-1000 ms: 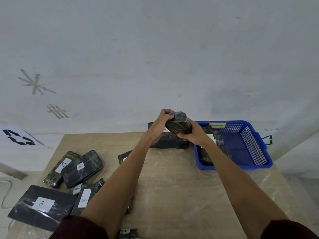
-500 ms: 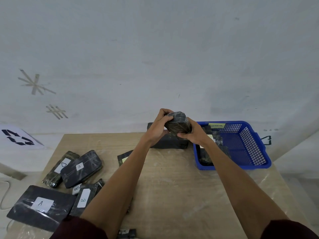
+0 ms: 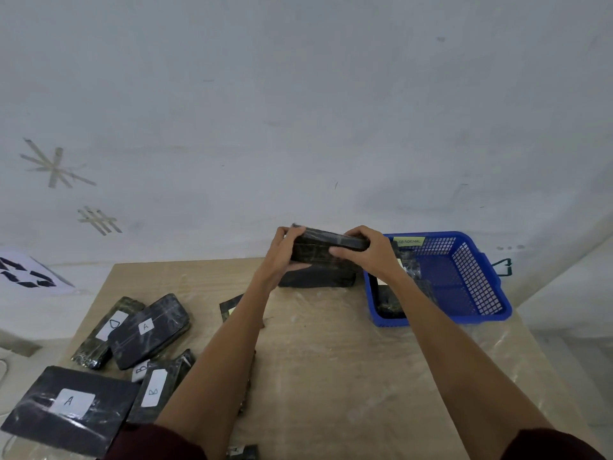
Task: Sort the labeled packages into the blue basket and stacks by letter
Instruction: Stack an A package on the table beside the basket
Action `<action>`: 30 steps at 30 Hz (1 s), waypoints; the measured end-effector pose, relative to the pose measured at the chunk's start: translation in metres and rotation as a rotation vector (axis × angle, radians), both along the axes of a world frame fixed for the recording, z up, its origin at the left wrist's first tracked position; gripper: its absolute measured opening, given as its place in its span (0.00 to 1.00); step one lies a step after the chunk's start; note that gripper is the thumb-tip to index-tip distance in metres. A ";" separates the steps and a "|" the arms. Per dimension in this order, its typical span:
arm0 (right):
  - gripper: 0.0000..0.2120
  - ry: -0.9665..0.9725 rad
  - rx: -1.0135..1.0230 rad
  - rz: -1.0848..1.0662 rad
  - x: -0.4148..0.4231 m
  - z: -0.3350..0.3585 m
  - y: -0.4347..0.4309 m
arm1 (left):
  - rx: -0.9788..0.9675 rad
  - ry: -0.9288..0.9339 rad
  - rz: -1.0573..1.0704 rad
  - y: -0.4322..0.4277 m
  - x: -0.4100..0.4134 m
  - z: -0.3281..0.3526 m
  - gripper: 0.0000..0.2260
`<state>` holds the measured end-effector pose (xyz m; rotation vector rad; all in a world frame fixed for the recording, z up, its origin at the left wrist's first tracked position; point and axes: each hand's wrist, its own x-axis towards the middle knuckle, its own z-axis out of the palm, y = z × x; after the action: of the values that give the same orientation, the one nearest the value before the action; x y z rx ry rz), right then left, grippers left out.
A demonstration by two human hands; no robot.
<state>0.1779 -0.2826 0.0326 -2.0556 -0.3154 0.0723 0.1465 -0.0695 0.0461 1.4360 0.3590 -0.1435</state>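
Both hands hold one dark wrapped package lying flat over a stack of dark packages at the table's far edge. My left hand grips its left end and my right hand grips its right end. Whether it touches the stack I cannot tell, and its label is hidden. Just to the right stands the blue basket with a yellow tag and packages inside. Loose packages lie at the near left: a large one marked A, a smaller A, a D and a B.
The wooden table is covered in clear film. Another dark package lies partly under my left forearm, and one shows at the near edge. A recycling-symbol sheet lies off the table at far left. A white wall rises behind.
The package has turned from end-on to lying flat and lengthwise over the stack. My hands have moved apart to its two ends.
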 end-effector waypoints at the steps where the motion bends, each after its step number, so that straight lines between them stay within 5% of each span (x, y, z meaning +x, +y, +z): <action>1: 0.23 0.023 0.059 -0.027 -0.001 0.002 0.001 | -0.032 0.003 0.017 0.002 0.000 -0.002 0.18; 4: 0.27 0.285 0.273 -0.153 -0.002 0.010 0.005 | -0.107 -0.002 0.039 0.006 0.001 -0.005 0.20; 8: 0.20 0.603 0.451 -0.131 -0.003 0.020 0.012 | -0.155 -0.019 0.038 0.002 -0.001 -0.002 0.19; 13: 0.14 0.499 0.415 -0.141 -0.002 0.026 0.018 | -0.021 0.016 0.044 0.001 -0.004 -0.010 0.15; 19: 0.20 0.236 0.207 -0.232 0.000 0.026 0.033 | 0.195 0.047 0.083 -0.013 0.000 -0.007 0.11; 24: 0.16 0.361 0.445 -0.167 -0.007 0.040 0.040 | 0.277 0.158 0.065 -0.011 0.016 -0.023 0.30; 30: 0.09 0.418 0.621 -0.129 -0.015 0.047 0.044 | 0.206 0.198 0.010 -0.017 0.011 -0.011 0.30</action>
<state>0.1628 -0.2387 0.0792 -1.3951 0.0571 0.2842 0.1571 -0.0860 0.0353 1.6281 0.5563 -0.2475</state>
